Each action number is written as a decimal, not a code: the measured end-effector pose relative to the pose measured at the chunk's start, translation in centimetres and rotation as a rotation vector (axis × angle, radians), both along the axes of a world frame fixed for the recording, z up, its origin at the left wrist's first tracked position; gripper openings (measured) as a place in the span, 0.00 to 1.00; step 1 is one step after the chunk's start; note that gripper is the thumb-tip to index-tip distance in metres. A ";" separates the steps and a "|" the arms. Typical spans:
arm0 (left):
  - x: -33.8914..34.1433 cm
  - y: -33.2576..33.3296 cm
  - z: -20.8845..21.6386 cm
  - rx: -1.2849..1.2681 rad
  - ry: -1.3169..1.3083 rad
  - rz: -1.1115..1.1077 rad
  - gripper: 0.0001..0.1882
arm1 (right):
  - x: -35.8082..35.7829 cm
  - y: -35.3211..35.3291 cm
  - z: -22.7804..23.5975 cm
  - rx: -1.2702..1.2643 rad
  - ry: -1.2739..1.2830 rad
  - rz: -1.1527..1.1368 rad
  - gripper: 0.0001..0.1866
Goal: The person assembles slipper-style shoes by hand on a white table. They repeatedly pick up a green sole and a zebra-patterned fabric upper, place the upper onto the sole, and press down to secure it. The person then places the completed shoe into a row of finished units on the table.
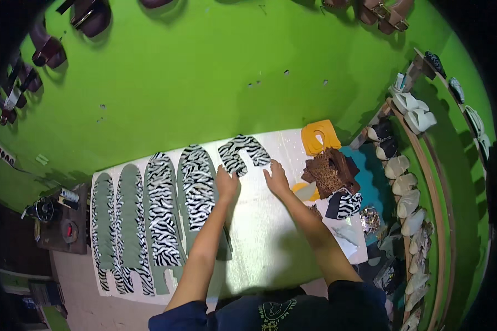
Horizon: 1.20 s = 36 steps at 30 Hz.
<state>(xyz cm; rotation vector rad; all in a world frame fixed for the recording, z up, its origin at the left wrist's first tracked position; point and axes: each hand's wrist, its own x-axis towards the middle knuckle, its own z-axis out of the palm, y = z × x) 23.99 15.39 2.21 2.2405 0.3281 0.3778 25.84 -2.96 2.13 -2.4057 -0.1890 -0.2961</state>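
A U-shaped zebra-print piece (252,145), looking like a cut shoe upper, lies at the far side of the pale table (259,231) with its opening towards me. My left hand (226,183) has its thumb and fingers at the left leg's end. At the right leg's end, my right hand (276,178) does the same. Just left of it runs an overlapping row of zebra-print pieces (197,187), and beside that another row (163,220). Two further rows, a grey-green one (130,209) and its neighbour (103,220), show mostly plain backing with zebra edges.
On the table's right lie yellow pieces (319,137), brown leopard-print pieces (331,171) and a zebra-print bundle (348,204). Shoes fill a wooden rack (425,160) along the right. A small side table (66,229) stands left. More shoes (91,19) hang on the green wall.
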 end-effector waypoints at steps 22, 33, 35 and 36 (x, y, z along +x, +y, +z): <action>9.6 5.3 -8.3 -0.312 0.417 0.141 0.39 | 11.9 3.1 -2.1 -0.099 0.269 0.046 0.29; 10.8 -4.2 -6.8 -0.488 0.152 0.040 0.13 | 11.8 -4.7 -0.2 0.065 0.277 -0.054 0.25; 11.4 -6.6 -5.9 -0.530 0.107 0.005 0.12 | 11.9 -6.6 1.1 0.069 0.323 -0.101 0.24; 11.8 -7.8 -5.8 -0.532 0.081 -0.012 0.13 | 12.0 -7.7 1.1 0.063 0.315 -0.120 0.24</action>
